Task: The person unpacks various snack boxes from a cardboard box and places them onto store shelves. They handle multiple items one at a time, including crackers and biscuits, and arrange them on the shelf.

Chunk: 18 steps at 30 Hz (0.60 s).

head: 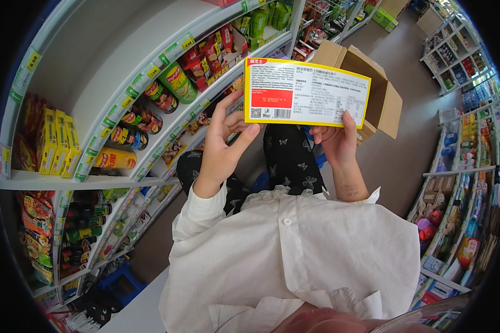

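Note:
A flat yellow-edged snack box (306,93) faces the camera, its white panel printed with text, a red block and a barcode. My right hand (337,139) grips its lower right edge, thumb on the printed face. At the box's lower left corner is my left hand (227,139), fingers spread behind the left edge and thumb near the bottom edge; whether it bears any weight cannot be told. Behind the box stands an open cardboard carton (364,68) with its flaps raised; its contents are hidden.
On the left, shelves (150,172) hold Lay's chip canisters (178,83), red snack packs (210,54) and upright yellow boxes (58,143). More stocked shelves (458,170) line the right side. A blue plastic stool (123,281) stands at the lower left.

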Tool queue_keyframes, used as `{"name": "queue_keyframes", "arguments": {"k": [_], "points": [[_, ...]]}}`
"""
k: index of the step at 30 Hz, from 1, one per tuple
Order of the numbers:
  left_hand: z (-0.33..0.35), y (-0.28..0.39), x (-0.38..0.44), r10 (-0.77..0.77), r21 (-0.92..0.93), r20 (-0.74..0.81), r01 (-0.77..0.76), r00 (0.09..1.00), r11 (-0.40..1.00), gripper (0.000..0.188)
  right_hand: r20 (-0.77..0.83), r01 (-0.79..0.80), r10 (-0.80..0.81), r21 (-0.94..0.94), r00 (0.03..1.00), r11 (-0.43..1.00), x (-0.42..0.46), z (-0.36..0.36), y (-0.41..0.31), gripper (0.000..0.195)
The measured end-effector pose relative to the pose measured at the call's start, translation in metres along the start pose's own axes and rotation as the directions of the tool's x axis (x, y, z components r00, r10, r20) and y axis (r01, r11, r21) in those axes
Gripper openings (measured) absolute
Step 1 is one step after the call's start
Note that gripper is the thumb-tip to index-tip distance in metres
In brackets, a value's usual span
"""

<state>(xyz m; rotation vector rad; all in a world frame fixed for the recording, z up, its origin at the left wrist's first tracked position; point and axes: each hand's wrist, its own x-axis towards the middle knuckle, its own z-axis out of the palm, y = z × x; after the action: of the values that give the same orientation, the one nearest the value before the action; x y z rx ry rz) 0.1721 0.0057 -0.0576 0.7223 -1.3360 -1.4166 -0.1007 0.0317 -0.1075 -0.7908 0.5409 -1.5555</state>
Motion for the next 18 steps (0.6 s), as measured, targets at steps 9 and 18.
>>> {"name": "queue_keyframes", "arguments": {"k": [9,18], "points": [[0.002,0.007,-0.005,0.066,0.081,0.051,-0.070,0.996,0.994,0.079,0.029,0.016,-0.016,-0.011,0.999,1.000,-0.008,0.000,-0.011,0.054],[0.000,-0.007,-0.013,-0.025,-0.084,0.038,0.028,0.999,0.996,0.074,-0.113,0.245,-0.310,-0.391,0.944,0.887,-0.017,-0.005,-0.010,0.069]]}}
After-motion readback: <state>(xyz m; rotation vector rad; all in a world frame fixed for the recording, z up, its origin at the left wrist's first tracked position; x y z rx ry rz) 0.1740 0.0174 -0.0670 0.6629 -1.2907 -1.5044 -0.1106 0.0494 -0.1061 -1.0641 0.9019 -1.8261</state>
